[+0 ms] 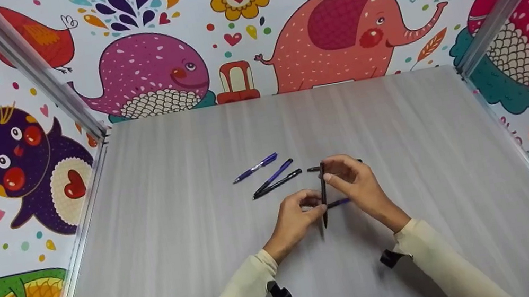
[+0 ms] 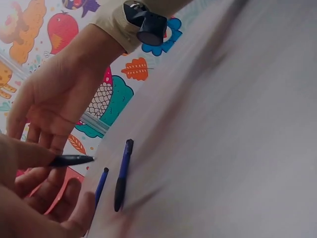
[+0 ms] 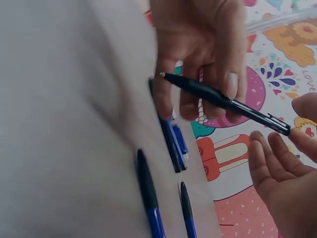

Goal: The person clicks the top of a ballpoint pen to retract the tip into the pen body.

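Observation:
My left hand (image 1: pixel 297 218) pinches a black pen (image 1: pixel 324 192) between thumb and fingers, around its grip. In the head view the pen stands nearly upright above the table, point down. My right hand (image 1: pixel 360 189) is at its upper end; in the right wrist view one fingertip (image 3: pixel 297 139) touches the clip end while the thumb stays apart from the barrel. The pen's bare metal point shows in that view. Under my hands lie a blue pen (image 1: pixel 339 202) with a black grip and, behind the right hand, another pen (image 1: pixel 313 169), mostly hidden.
Left of my hands, a blue pen (image 1: pixel 255 167), a blue pen with a black grip (image 1: pixel 281 168) and a black pen (image 1: pixel 278 184) lie close together on the grey table (image 1: pixel 177 238). Printed panels with cartoon animals (image 1: pixel 332 40) and metal posts (image 1: pixel 42 73) border the table.

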{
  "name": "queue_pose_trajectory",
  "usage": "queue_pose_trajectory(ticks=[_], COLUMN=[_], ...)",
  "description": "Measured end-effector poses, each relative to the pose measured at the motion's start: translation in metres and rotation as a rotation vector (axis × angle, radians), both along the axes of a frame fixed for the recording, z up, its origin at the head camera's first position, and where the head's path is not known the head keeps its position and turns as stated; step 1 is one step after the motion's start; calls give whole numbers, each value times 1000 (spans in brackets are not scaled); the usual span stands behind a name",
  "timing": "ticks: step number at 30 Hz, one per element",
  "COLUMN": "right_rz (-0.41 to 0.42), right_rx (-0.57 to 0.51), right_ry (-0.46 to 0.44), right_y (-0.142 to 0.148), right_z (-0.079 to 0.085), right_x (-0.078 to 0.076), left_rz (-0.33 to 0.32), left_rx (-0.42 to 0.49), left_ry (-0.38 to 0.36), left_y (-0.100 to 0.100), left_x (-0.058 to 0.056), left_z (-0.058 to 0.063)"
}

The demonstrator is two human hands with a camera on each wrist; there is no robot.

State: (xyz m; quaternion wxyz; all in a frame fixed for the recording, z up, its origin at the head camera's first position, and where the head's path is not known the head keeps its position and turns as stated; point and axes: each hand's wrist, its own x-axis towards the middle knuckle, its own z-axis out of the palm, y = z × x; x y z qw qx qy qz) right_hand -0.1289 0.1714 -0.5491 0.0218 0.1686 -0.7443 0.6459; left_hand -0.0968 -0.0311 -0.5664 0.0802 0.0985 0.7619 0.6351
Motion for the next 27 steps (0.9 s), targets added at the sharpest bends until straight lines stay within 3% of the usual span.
queue_pose_trajectory(ticks=[7,15,22,27], right_rz=[67,97,116,142], right_rx=[-84,-84,-38,-31], right_ry=[-97,-115,-88,-71], right_y=[1,1,1,2], right_z=[2,5,7,7], right_x=[-2,-2,-3,-4], left_rz=[-56,-82,-113,-132], left_rx=[228,407,538,581], left_ry=[-197,-357,-422,-433], left_y=[-2,-2,-3,-4], left_x=[-1,0,1,1], left_z=[1,0,1,1])
